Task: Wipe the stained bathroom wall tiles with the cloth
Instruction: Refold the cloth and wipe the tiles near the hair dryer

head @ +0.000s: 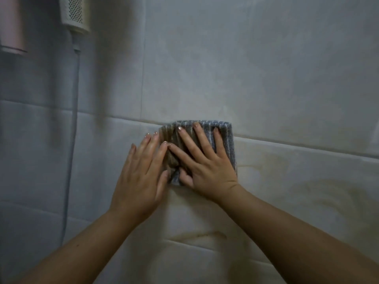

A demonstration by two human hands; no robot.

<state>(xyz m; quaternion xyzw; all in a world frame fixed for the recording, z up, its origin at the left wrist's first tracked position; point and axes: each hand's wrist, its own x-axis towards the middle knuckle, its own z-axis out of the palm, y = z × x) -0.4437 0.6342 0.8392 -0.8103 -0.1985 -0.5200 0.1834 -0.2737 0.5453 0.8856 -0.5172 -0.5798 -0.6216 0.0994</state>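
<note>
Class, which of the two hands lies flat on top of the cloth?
The right hand: its spread fingers press the cloth. The left hand rests mostly on bare tile beside it, touching only the cloth's left edge.

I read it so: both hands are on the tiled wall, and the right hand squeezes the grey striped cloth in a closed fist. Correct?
No fist. The head view shows the right hand with straight, spread fingers pressing the grey striped cloth flat on the tiled wall. The left hand is on the wall too.
</note>
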